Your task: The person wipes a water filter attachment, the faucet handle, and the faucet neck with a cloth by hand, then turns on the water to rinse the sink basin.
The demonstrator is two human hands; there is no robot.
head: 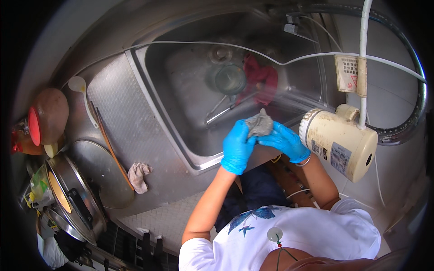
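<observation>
A bunched grey cloth (260,124) is between my hands at the near edge of the sink. My left hand (239,144), in a blue glove, grips its left side. On the cloth's right and lower side is my right hand (286,140), gloved too, its fingers against the fabric. Beyond them in the steel sink (184,78) stands a glass vessel (230,79), with a red cloth (262,76) beside it. A metal utensil (218,115) lies on the sink bottom. Water sprays from the cream shower-type electric water heater (335,142) into the sink.
White cables (210,43) cross above the sink. On the left drainboard lie a white ladle (78,84), brown chopsticks (110,145), a crumpled rag (139,176) and a round lid (101,172). A steel pot lid (79,200) and several containers stand farther left. A warning tag hangs at the right.
</observation>
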